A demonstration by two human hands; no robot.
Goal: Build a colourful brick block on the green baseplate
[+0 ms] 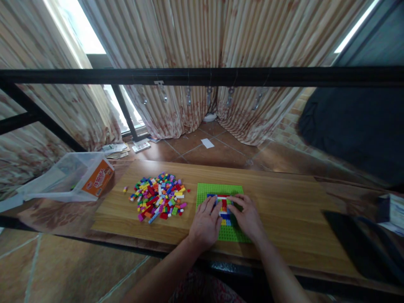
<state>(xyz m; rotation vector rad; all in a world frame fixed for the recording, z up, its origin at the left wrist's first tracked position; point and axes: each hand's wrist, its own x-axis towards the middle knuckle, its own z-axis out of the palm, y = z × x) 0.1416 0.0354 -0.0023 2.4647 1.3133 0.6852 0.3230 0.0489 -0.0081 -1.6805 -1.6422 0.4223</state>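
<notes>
A green studded baseplate (227,235) lies on the wooden board in front of me. Coloured bricks (224,206) in red, white, blue and yellow are set on it in a patch between my hands. My left hand (205,223) rests over the plate's left part, fingers stretched forward, tips on the patch's left edge. From the other side my right hand (248,214) reaches in, thumb and index finger apart and touching the right edge of the bricks. Neither hand visibly holds a loose brick; the fingers hide part of the patch.
A heap of mixed loose bricks (160,195) lies left of the baseplate. Farther left is a clear plastic box (69,195) with an orange label. A black bar (202,76) crosses beyond the wooden board (290,210). A dark flat object (353,240) lies at the right end.
</notes>
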